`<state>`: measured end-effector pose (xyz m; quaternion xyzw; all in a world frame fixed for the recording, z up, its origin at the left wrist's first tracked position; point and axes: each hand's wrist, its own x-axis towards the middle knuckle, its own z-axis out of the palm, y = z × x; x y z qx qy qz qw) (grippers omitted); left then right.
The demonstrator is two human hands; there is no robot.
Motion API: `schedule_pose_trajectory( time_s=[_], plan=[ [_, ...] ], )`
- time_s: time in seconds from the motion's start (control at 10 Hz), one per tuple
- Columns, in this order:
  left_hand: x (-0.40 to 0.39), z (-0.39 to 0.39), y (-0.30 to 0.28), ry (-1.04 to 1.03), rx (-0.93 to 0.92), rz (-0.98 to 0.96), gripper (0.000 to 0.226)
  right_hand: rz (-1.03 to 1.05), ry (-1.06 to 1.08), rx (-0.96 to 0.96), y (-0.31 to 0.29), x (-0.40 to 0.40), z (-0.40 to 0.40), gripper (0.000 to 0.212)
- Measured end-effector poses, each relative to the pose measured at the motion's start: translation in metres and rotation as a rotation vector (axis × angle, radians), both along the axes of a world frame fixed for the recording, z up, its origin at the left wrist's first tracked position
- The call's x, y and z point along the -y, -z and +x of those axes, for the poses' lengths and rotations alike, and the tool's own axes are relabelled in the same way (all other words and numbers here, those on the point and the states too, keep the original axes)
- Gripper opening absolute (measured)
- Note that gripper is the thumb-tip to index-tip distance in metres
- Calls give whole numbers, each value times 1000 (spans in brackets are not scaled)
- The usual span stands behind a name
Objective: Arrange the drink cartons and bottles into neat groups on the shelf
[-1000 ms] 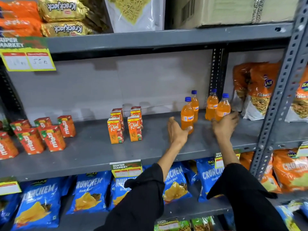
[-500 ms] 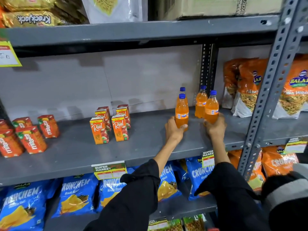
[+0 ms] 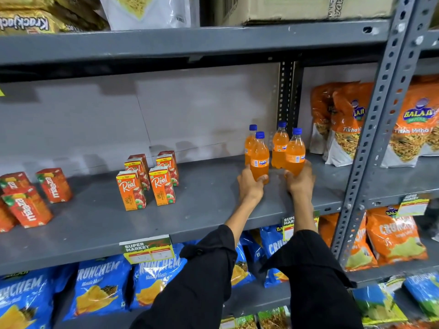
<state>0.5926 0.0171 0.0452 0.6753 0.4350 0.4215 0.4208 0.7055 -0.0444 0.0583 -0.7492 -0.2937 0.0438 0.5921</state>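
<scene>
Several orange Fanta bottles with blue caps stand in a tight cluster on the grey middle shelf (image 3: pixel 202 210). My left hand (image 3: pixel 250 184) grips the base of the front left bottle (image 3: pixel 260 155). The front right bottle (image 3: pixel 295 153) is held at its base by my right hand (image 3: pixel 300 180). Two more bottles (image 3: pixel 280 144) stand just behind, touching them. A block of orange Real apple cartons (image 3: pixel 148 179) stands upright to the left. Red Maaza cartons (image 3: pixel 31 198) sit loosely at the far left.
A perforated steel upright (image 3: pixel 370 143) rises right of the bottles, with orange Balaji snack bags (image 3: pixel 344 129) behind it. Blue Crunchem bags (image 3: pixel 99 288) fill the shelf below. The upper shelf carries biscuit packs and a cardboard box (image 3: pixel 285 8). A price tag (image 3: pixel 147 248) hangs on the shelf edge.
Both hands have drawn the two front bottles together, so the bottles now form one tight cluster. The camera has moved closer and shifted right.
</scene>
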Motion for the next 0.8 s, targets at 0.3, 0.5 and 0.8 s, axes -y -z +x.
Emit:
schedule_pose_trajectory(
  time_s=[0.3, 0.5, 0.8],
  plan=[
    [-2, 2, 3, -3, -18, 10, 50, -26, -14, 8, 5, -5, 7, 48],
    [8, -6, -6, 10, -3, 14, 52, -70, 9, -3, 3, -2, 2, 67],
    [48, -81, -27, 136, -114, 77, 57, 69, 32, 129, 11, 49, -79, 39]
  ],
)
